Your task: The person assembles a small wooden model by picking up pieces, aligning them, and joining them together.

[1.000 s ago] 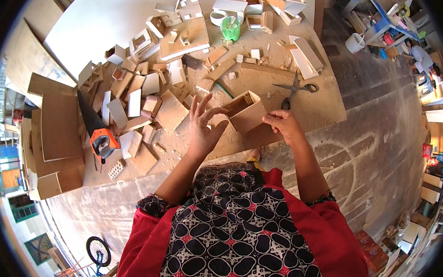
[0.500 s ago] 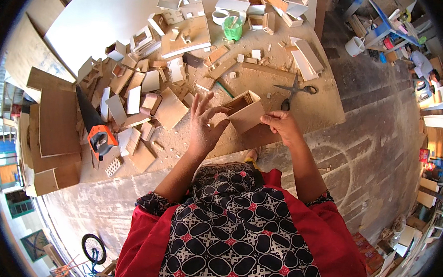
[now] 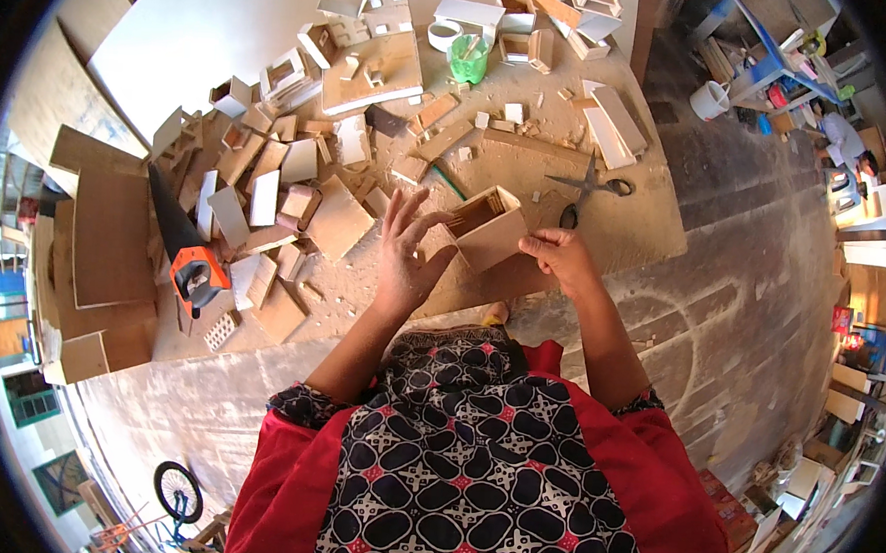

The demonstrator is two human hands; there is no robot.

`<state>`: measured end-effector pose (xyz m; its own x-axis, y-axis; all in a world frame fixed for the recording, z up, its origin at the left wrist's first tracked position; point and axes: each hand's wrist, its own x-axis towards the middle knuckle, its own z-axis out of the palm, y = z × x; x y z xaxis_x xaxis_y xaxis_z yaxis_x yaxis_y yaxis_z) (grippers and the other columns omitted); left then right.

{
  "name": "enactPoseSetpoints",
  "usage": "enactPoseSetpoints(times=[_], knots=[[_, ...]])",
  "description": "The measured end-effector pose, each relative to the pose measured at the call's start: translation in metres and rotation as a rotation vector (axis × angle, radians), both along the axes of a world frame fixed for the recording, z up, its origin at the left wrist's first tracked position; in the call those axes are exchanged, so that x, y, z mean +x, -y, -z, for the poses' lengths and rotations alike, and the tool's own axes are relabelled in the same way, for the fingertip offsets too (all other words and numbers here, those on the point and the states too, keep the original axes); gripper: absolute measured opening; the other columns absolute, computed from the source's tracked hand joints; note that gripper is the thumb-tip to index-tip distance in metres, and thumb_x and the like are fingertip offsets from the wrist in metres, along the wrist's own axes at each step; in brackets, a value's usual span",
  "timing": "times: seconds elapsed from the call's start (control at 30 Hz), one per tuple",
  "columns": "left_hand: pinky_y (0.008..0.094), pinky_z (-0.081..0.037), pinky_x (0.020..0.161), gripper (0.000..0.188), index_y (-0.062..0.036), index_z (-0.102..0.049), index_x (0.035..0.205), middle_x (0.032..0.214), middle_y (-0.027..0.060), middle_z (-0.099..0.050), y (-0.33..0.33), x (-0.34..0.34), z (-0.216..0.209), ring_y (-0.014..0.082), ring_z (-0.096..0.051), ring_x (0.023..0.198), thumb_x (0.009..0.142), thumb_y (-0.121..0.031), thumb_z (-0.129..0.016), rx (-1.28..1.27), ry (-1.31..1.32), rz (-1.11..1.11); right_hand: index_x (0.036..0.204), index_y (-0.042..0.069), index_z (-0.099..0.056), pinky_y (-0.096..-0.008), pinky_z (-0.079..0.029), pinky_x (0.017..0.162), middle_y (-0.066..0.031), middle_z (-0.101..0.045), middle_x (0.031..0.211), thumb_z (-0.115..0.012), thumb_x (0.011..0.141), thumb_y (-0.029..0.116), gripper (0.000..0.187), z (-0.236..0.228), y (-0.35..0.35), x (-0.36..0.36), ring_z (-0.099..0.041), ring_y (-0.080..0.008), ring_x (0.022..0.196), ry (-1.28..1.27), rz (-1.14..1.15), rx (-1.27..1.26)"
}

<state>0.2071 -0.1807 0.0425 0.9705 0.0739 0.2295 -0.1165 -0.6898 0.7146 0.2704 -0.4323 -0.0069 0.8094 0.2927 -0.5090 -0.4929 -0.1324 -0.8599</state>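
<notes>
The box (image 3: 495,243) sits between the 2 hands near the front edge of the table (image 3: 621,222); its walls stand joined, so the shell looks done; its upper side is open, with thin strips showing inside; what is left to fit, if anything, I cannot tell. The left hand (image 3: 406,250) has its fingers spread apart, just beside the box; contact is unclear. The right hand (image 3: 566,260) has thumb and finger pinched together at the right corner; whether they hold anything is hidden. Beyond lie scissors (image 3: 585,186), offcuts (image 3: 341,219), 1 saw (image 3: 176,228).
</notes>
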Motion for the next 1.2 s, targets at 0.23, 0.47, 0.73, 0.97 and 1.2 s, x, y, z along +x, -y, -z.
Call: enactPoseSetpoints(times=[0.23, 0.47, 0.73, 0.97, 1.2], knots=[[0.0489, -0.028, 0.110, 0.046, -0.0118, -0.062, 0.116, 0.138, 0.0140, -0.049, -0.004, -0.009, 0.007, 0.0408, -0.030, 0.137, 0.071, -0.009, -0.073, -0.070, 0.001, -0.059, 0.093, -0.002, -0.068, -0.0200, -0.034, 0.048, 0.0025, -0.057, 0.069, -0.076, 0.081, 0.020, 0.026, -0.010, 0.001, 0.002, -0.043, -0.0044, 0.054, -0.027, -0.025, 0.059], [0.0464, -0.035, 0.107, 0.039, -0.0089, -0.062, 0.113, 0.133, 0.0150, -0.053, -0.028, -0.047, 0.001, 0.0388, -0.039, 0.132, 0.075, -0.004, -0.068, -0.160, 0.017, -0.231, 0.090, 0.000, -0.067, -0.0202, -0.031, 0.048, 0.0008, -0.059, 0.073, -0.074, 0.082, 0.016, 0.020, -0.017, 0.019, -0.003, -0.042, -0.0046, 0.054, -0.163, 0.012, 0.473], [0.0376, -0.047, 0.091, 0.005, -0.0007, -0.065, 0.086, 0.095, 0.0124, -0.068, -0.086, -0.111, -0.012, 0.0294, -0.062, 0.107, 0.085, 0.001, -0.060, -0.218, 0.089, -0.576, 0.086, -0.002, -0.065, -0.0226, -0.041, 0.055, -0.0018, -0.060, 0.071, -0.069, 0.086, 0.014, 0.016, -0.134, -0.067, 0.024, -0.051, -0.0092, 0.059, 0.514, -0.227, 0.079], [0.0401, -0.046, 0.086, 0.007, -0.0008, -0.060, 0.081, 0.091, 0.0123, -0.065, -0.211, -0.148, -0.039, 0.0310, -0.061, 0.097, 0.086, -0.006, -0.061, 0.129, 0.327, -0.796, 0.085, -0.001, -0.064, -0.0318, -0.047, 0.060, -0.0135, -0.063, 0.069, -0.065, 0.085, 0.015, 0.016, -0.122, -0.243, 0.012, -0.060, -0.0189, 0.060, 0.857, -0.580, -0.155], [0.0519, -0.029, 0.104, 0.063, -0.0128, -0.061, 0.113, 0.116, 0.0070, -0.057, -0.280, -0.166, -0.034, 0.0279, -0.050, 0.114, 0.058, -0.036, -0.083, 0.468, 0.042, -0.564, 0.088, 0.000, -0.066, -0.0310, -0.048, 0.058, -0.0126, -0.066, 0.070, -0.064, 0.086, 0.018, 0.019, -0.095, -0.339, 0.009, -0.062, -0.0163, 0.061, 0.861, -0.543, -0.290]])
